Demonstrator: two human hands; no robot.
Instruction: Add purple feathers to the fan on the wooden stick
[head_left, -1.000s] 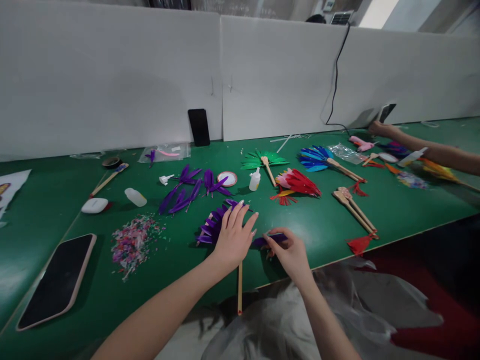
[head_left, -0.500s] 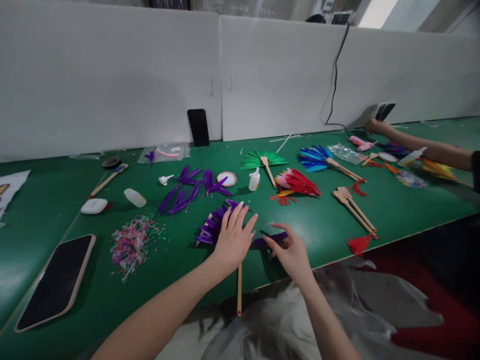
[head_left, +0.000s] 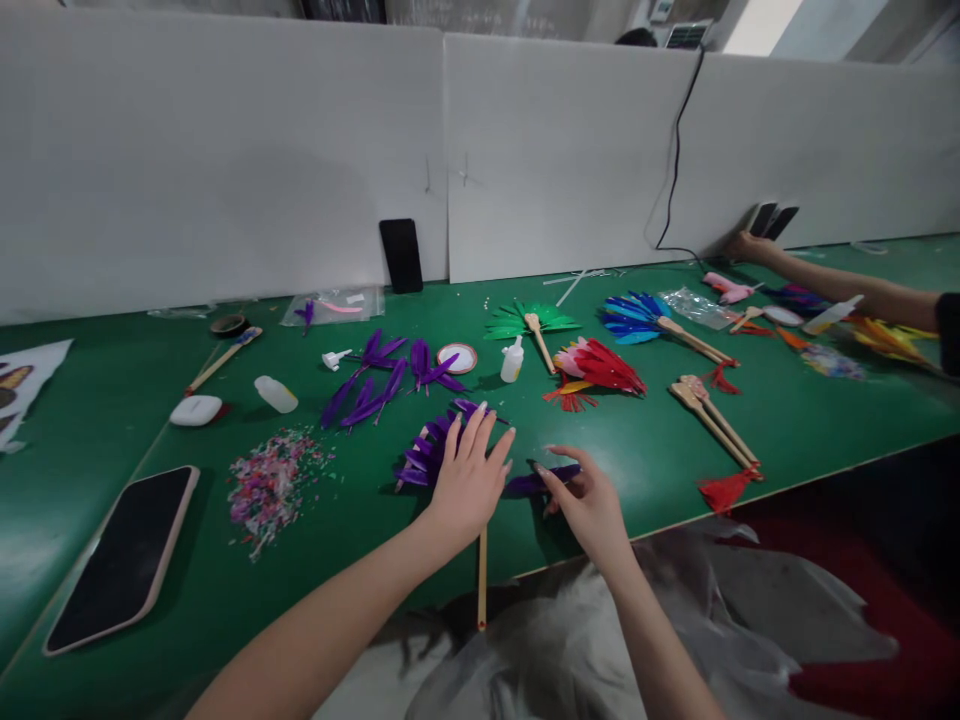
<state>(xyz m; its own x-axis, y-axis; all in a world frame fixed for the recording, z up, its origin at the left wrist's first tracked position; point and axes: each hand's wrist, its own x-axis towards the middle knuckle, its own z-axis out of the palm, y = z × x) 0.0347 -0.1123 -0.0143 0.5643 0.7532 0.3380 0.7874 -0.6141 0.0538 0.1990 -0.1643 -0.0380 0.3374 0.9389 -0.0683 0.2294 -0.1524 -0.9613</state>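
My left hand [head_left: 471, 472] lies spread, palm down, over a purple feather fan [head_left: 422, 452] on the green table, covering its middle and right side. The fan's wooden handle [head_left: 482, 580] points toward me below the hand. Just to the right, my right hand [head_left: 585, 500] pinches a single purple feather [head_left: 531, 483] between thumb and fingers. Loose purple feathers [head_left: 367, 405] lie behind the fan, beside a round white dish [head_left: 456, 358] and an upright glue bottle [head_left: 511, 360].
Confetti-like bits [head_left: 274, 488] and a phone [head_left: 124, 560] lie at left. Green [head_left: 534, 322], blue [head_left: 634, 318] and red [head_left: 600, 367] feather fans lie behind, wooden handles [head_left: 716, 425] at right. Another person's arm [head_left: 832, 278] reaches in from the far right.
The view has shifted slightly, so the table's things appear a little further right. My hands keep nearly the same pose, and the feather stays in my right hand.
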